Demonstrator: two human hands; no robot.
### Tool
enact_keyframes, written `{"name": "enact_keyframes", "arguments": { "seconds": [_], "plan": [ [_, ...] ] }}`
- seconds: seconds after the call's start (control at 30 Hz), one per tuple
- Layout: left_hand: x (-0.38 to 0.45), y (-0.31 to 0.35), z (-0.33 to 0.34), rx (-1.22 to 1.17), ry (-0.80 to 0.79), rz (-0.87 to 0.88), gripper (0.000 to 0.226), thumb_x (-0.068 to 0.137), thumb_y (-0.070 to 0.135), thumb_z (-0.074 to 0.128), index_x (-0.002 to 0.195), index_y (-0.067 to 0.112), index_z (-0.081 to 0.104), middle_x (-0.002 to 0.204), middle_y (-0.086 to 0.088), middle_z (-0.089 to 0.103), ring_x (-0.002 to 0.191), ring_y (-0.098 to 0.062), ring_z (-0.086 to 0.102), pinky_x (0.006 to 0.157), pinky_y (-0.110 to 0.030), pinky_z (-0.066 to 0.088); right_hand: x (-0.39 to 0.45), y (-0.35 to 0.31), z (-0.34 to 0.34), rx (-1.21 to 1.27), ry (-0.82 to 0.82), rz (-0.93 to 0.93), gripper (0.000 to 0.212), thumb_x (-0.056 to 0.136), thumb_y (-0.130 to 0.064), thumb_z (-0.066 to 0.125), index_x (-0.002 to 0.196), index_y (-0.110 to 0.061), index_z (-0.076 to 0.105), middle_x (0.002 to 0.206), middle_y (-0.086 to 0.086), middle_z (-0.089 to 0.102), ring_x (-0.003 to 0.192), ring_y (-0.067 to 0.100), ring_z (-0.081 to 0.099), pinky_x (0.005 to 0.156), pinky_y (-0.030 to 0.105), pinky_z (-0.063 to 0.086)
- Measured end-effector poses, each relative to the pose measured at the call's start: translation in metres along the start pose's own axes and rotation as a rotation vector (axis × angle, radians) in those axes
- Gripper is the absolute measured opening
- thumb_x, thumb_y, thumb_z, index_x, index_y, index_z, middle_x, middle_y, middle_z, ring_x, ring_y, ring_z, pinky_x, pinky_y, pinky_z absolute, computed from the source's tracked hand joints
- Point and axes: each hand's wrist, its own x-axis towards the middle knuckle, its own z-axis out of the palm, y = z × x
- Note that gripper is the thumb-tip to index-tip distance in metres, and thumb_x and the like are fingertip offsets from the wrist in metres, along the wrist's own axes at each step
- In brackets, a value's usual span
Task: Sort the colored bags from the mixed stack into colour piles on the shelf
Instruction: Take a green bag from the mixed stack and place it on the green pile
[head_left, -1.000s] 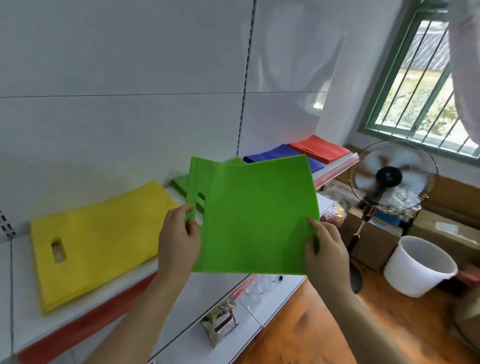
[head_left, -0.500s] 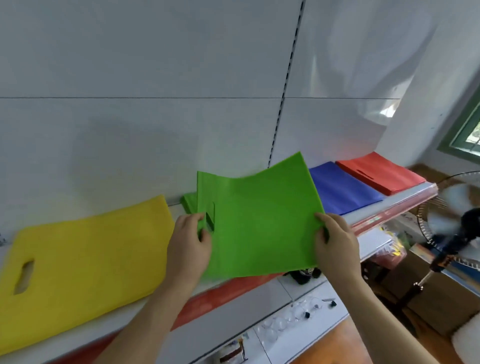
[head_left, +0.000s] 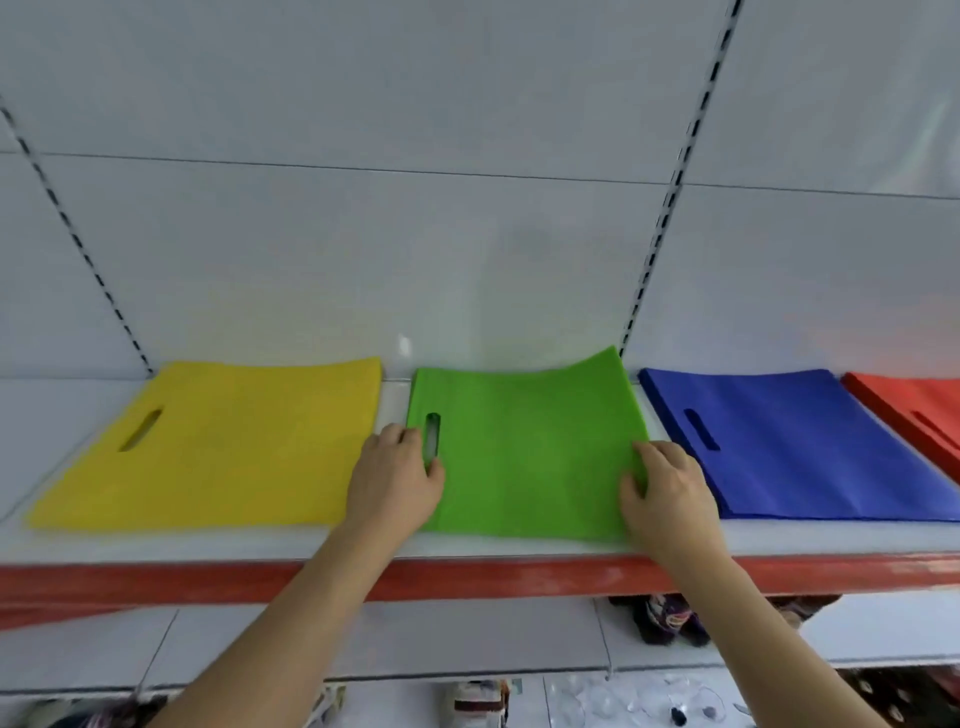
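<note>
Green bag (head_left: 524, 447) between yellow pile (head_left: 228, 441) and blue pile (head_left: 800, 441) (both just beside).

We see a yellow bag (head_left: 218, 447) at the left, a bright green bag (head_left: 530, 457) in the middle, a deep blue bag (head_left: 810, 452) to its right and a red-orange bag (head_left: 919, 410) at the far right edge. All four are plain, without pattern. They lie on a white shelf (head_left: 467, 545) with a red front strip (head_left: 493, 579). The back panel (head_left: 415, 234) is white, crossed by black-slotted rails (head_left: 670, 202).
</note>
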Motion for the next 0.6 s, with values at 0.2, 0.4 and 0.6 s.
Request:
{"name": "enact_keyframes", "arguments": {
  "seconds": [0.2, 0.4, 0.6],
  "plan": [
    [-0.003, 0.007, 0.003, 0.104, 0.009, -0.03, 0.049, 0.101, 0.042, 0.049, 0.135, 0.009, 0.062, 0.128, -0.008, 0.065, 0.116, -0.029, 0.058, 0.099, -0.041, 0.051, 0.012, 0.008, 0.01, -0.046, -0.078, -0.016, 0.051, 0.102, -0.035, 0.055, 0.143, -0.005, 0.054, 0.146, 0.009, 0.054, 0.133, 0.03, 0.049, 0.111, 0.046, 0.047],
    [-0.001, 0.013, 0.002, 0.164, -0.003, -0.052, 0.048, 0.103, 0.043, 0.044, 0.134, 0.012, 0.062, 0.126, -0.006, 0.067, 0.115, -0.028, 0.059, 0.095, -0.04, 0.051, 0.025, 0.007, 0.013, -0.168, -0.151, -0.06, 0.058, 0.106, -0.046, 0.044, 0.147, -0.005, 0.049, 0.153, 0.011, 0.049, 0.143, 0.029, 0.042, 0.122, 0.042, 0.035],
    [0.002, 0.015, 0.002, 0.161, -0.009, -0.058, 0.048, 0.104, 0.043, 0.042, 0.134, 0.012, 0.062, 0.127, -0.006, 0.066, 0.117, -0.028, 0.057, 0.096, -0.04, 0.051, 0.025, 0.008, 0.014, -0.209, -0.184, -0.067, 0.063, 0.107, -0.053, 0.034, 0.149, -0.006, 0.048, 0.163, 0.015, 0.036, 0.153, 0.031, 0.027, 0.128, 0.045, 0.025]
  ]
}}
